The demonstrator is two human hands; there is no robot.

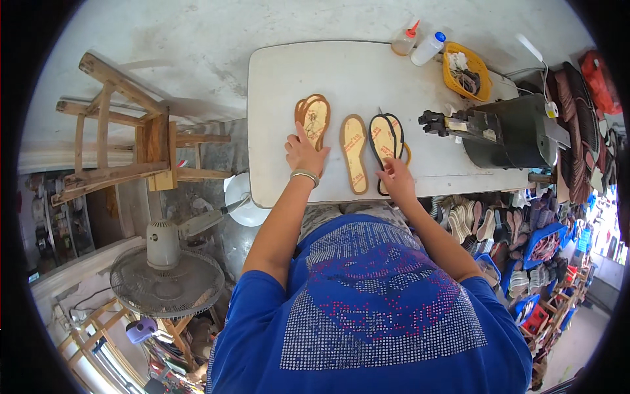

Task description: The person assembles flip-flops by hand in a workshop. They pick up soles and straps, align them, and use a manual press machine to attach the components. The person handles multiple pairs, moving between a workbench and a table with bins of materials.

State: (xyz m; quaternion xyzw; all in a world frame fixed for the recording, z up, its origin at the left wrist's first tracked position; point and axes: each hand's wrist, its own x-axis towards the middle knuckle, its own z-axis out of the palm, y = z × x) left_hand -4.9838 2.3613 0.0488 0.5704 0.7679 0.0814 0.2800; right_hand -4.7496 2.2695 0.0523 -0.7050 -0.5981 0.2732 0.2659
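Note:
On the white table, a small stack of brown-edged insoles with cream faces and red print lies at the left. My left hand rests on its lower left side, fingers apart and a fingertip against the edge. A single brown-edged insole lies flat in the middle, between my hands. To its right, black-edged insoles overlap, a brown edge showing beneath them. My right hand is at their near end, with bent fingers closed on the top one; part of that end is hidden under the hand.
A dark green machine stands at the table's right. Behind it are a yellow basket, a white bottle with a blue cap and a red-tipped bottle. Left are a wooden stool and a fan; shoe parts fill the right.

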